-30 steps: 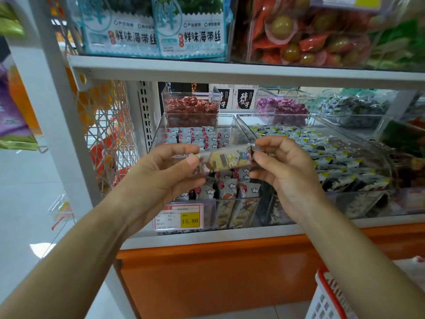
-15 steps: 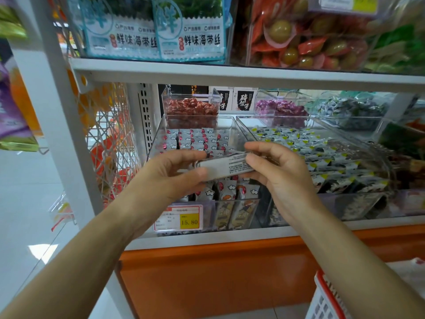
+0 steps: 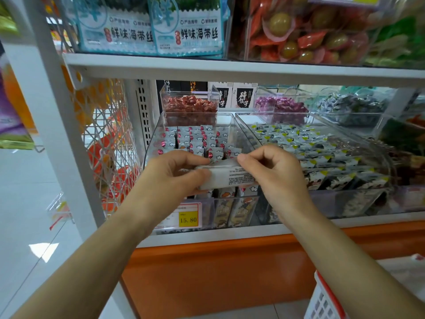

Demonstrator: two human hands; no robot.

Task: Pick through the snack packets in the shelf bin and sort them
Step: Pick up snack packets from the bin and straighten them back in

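Over the clear plastic shelf bin (image 3: 226,123), near end: one white snack packet (image 3: 232,177), back up; your left hand (image 3: 171,174) and right hand (image 3: 274,173) pinch its ends. Front hidden, print illegible.

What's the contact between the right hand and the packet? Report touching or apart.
Touching. The head view shows the right hand pinching the right end of the packet, with no gap; the left hand grips the other end.
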